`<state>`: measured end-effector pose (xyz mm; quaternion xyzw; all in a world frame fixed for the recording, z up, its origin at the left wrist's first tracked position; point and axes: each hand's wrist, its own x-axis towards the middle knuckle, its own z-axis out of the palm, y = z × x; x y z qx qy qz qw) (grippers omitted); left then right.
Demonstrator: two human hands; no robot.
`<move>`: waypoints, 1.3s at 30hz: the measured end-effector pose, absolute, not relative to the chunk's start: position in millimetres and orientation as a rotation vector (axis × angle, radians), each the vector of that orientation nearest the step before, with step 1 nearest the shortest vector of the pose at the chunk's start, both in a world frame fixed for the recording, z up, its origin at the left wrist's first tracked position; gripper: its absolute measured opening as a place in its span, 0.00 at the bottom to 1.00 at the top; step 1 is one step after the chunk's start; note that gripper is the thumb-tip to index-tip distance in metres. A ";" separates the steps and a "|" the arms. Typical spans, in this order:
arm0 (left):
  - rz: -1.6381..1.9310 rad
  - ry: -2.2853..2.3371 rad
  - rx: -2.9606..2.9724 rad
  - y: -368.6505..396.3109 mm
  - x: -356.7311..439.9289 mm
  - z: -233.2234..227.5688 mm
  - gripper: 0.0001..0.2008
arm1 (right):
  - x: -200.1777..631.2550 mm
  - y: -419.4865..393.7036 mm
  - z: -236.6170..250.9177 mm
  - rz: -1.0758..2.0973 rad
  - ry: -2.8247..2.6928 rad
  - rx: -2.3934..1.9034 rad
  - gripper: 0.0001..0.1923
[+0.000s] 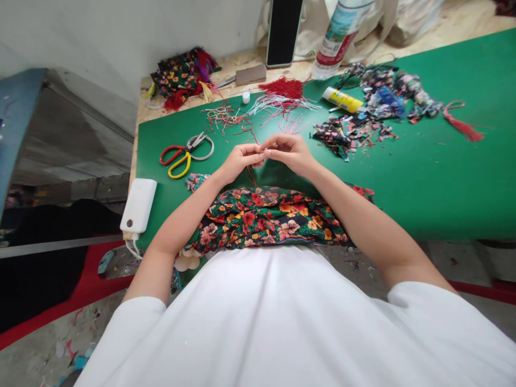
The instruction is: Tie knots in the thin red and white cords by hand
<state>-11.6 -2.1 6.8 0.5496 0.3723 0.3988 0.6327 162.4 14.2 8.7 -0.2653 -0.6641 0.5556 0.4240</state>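
— Cord [253, 174], thin and red: where is it?
— Pinched between both hands above the middle of the bench [435, 177], near its front edge. The left hand [241, 161] and the right hand [291, 152] meet fingertip to fingertip, each narrowed to a pinch on the cord — a short length hangs down from them towards the floral cloth [270, 215].
— And that cloth?
— Bunched along the front edge, between the forearms, partly over the edge.
— What lies to the left?
— Scissors [186, 155] with red and yellow handles, near the left edge, and a white power bank [138, 206] on the front left corner, its cable dropping off the bench.
— Behind the hands?
— Loose red cords [228, 117] and a red tassel bundle [282, 87] near the back edge. Right of those lie a yellow glue tube [342, 100] and a heap of cloth scraps [363, 126]; one more tassel [463, 126] lies farther right, well apart from the hands.
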 end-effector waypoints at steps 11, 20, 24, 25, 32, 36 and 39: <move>0.783 0.811 1.407 -3.8 -13.0 13.7 0.16 | 174.7 22.7 12.0 1.451 -1.820 -0.650 0.15; 0.806 0.841 1.414 -2.6 -14.3 12.7 0.15 | 175.8 24.7 8.6 1.251 -1.858 -0.736 0.14; 0.867 0.881 1.384 -2.5 -12.9 10.9 0.15 | 176.3 25.1 7.7 1.131 -1.869 -0.788 0.13; 0.878 0.887 1.382 -2.3 -12.7 10.3 0.15 | 176.1 24.8 7.4 1.108 -1.868 -0.798 0.13; 0.921 0.894 1.440 0.2 -13.4 5.4 0.16 | 172.6 20.3 8.3 0.954 -1.881 -0.863 0.13; 0.951 0.885 1.461 0.8 -12.2 3.3 0.15 | 168.9 15.7 10.3 0.905 -1.864 -0.885 0.14; 1.004 0.895 1.428 2.1 -11.2 -0.2 0.15 | 166.8 13.5 9.4 0.896 -1.822 -0.891 0.16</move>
